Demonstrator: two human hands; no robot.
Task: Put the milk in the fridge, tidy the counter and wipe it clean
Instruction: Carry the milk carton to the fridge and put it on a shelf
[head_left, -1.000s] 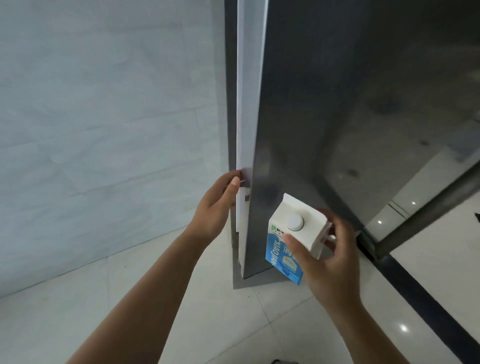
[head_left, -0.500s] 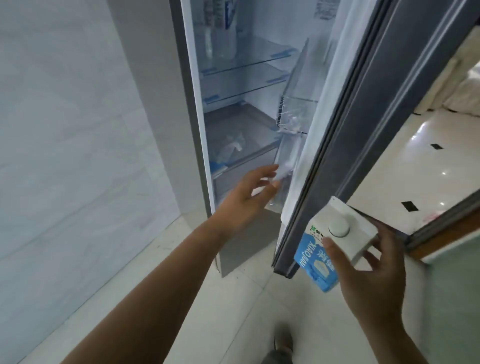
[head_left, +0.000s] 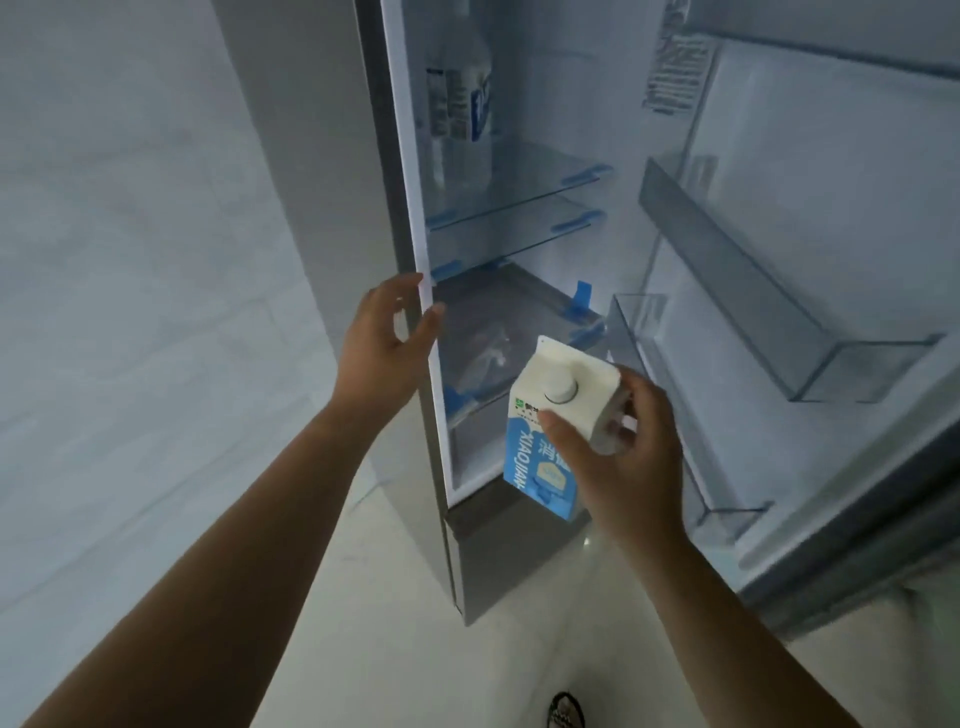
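Note:
The fridge (head_left: 410, 156) stands open in front of me, its door (head_left: 831, 270) swung wide to the right. My right hand (head_left: 623, 457) grips a blue and white milk carton (head_left: 550, 431) with a white round cap, held upright just outside the lower glass shelf (head_left: 498, 322). My left hand (head_left: 384, 343) is by the left front edge of the fridge body at lower-shelf height, fingers apart and holding nothing. Whether it touches the edge is unclear.
A large clear bottle (head_left: 462, 104) with a blue label stands on the upper glass shelf. Transparent door bins (head_left: 810, 312) line the open door. A pale wall (head_left: 130, 260) is on the left, white tiled floor (head_left: 405, 623) below, and my sandalled foot (head_left: 566, 712) at the bottom.
The fridge door has swung from shut to wide open. My left hand has moved from the door to the fridge body's edge. The milk carton has moved left, in front of the opening.

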